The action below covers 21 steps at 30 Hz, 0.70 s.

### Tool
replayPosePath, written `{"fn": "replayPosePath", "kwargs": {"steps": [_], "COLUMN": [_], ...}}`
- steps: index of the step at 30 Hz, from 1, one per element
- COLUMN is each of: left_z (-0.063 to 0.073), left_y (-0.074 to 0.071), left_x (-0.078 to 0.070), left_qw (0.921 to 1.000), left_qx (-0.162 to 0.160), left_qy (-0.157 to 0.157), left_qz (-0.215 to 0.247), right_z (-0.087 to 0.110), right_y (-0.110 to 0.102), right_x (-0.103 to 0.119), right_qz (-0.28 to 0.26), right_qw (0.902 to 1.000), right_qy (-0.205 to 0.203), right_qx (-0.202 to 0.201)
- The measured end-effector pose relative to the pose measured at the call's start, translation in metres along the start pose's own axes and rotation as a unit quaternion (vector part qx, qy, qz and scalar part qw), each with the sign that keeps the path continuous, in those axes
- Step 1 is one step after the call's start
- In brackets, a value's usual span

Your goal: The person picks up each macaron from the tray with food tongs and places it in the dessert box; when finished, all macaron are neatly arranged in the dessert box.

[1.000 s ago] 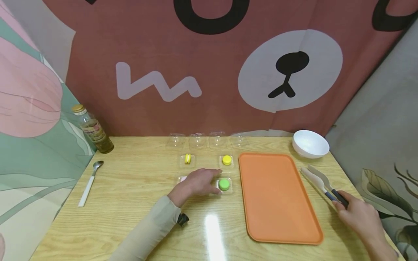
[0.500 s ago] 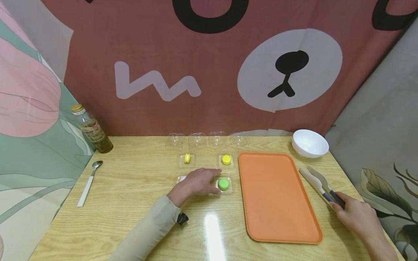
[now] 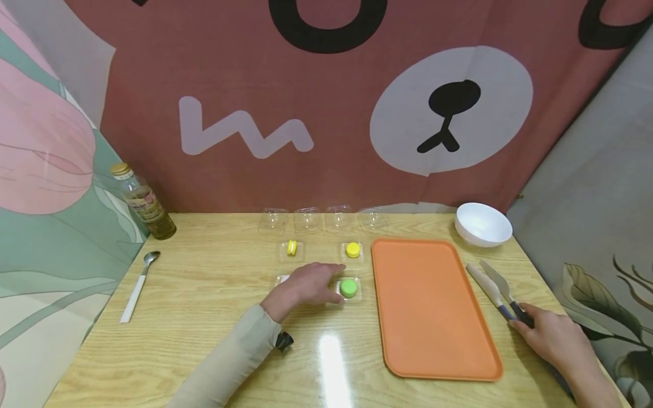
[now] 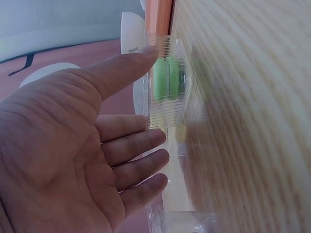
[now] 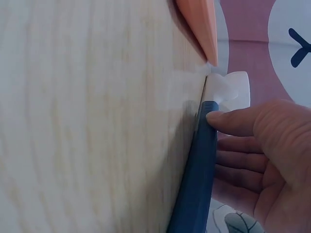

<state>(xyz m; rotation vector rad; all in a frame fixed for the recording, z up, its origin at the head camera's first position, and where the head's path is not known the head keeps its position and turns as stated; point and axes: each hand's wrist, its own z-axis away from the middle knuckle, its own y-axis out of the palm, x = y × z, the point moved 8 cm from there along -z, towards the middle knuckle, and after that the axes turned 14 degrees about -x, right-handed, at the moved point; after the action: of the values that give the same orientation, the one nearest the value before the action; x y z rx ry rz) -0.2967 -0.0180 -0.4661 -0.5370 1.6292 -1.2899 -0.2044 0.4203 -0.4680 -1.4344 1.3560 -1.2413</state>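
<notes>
My left hand [image 3: 308, 283] reaches over the middle of the table, thumb and forefinger spread either side of a green macaron [image 3: 349, 288] in a clear plastic box [image 4: 165, 46]. In the left wrist view the thumb tip overlaps the box's edge and the other fingers are loosely extended. My right hand [image 3: 558, 340] grips the handles of two knives right of the orange tray, a blue-handled knife [image 3: 484, 283] and a dark-handled knife [image 3: 497, 277]. In the right wrist view the thumb presses the blue handle [image 5: 201, 160]; the second handle is hidden there.
The orange tray [image 3: 433, 311] lies between the hands. Two yellow macarons [image 3: 353, 250] sit in clear boxes behind the left hand, several clear lids [image 3: 339, 218] beyond them. A white bowl [image 3: 483, 225] stands back right, a bottle [image 3: 148, 209] back left, a spoon [image 3: 136, 294] at left.
My right hand and the knives' handles have shifted slightly left toward the tray. The left hand holds its place beside the green macaron.
</notes>
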Motion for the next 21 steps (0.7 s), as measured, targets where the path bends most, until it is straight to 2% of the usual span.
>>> {"fn": "replayPosePath", "kwargs": {"steps": [4,9,21], "left_z": [0.0009,0.0006,0.0012], "left_y": [-0.0003,0.0000,-0.0008], "left_x": [0.0001,-0.0009,-0.0002], "left_qw": [1.0000,1.0000,1.0000], "left_qx": [0.000,0.000,0.003], "left_qy": [0.001,0.007,0.008], "left_qz": [0.001,0.000,-0.002], "right_z": [-0.0014,-0.0031,-0.0071], "right_y": [0.0001,0.0052,0.0085], "right_x": [0.0011,-0.0027,-0.0062], "right_qz": [0.004,0.011,0.014], "right_qw": [0.9999,0.9987,0.9961], "right_qy": [-0.001,0.007,0.010], "right_qx": [0.013,0.049,0.086]}}
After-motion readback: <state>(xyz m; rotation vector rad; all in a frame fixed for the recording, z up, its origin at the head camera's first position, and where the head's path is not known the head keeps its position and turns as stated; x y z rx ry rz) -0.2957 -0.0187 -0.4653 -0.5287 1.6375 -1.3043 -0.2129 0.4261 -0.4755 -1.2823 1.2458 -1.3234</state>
